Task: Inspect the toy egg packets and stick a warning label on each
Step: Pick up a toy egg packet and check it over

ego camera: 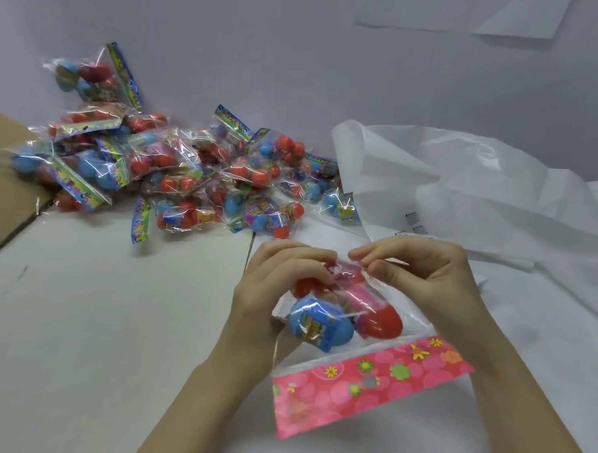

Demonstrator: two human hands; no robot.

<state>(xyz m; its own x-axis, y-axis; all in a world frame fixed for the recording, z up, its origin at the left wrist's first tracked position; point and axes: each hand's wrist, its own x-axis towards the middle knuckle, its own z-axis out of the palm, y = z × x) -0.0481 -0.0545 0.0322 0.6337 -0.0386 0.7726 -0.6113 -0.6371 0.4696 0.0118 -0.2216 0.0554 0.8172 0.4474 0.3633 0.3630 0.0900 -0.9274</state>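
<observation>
Two hands: left hand (276, 289) and right hand (419, 272) both pinch the far edge of one packet (346, 323), fingers curled on the film.
Packet: held just above the table (90, 338), pink header (366, 384) nearest.
Handling: likely light; crinkly, slippery film over hard eggs; grip the flat header or edge.
Labels: sheet (414, 223) just beyond.
Pile (171, 163): more packets, far left.

I see my two hands holding a clear packet of plastic toy eggs (342, 313). Behind and left of it lies a heap of similar packets (171, 163); behind and right, crumpled white plastic sheeting (460, 185).
</observation>
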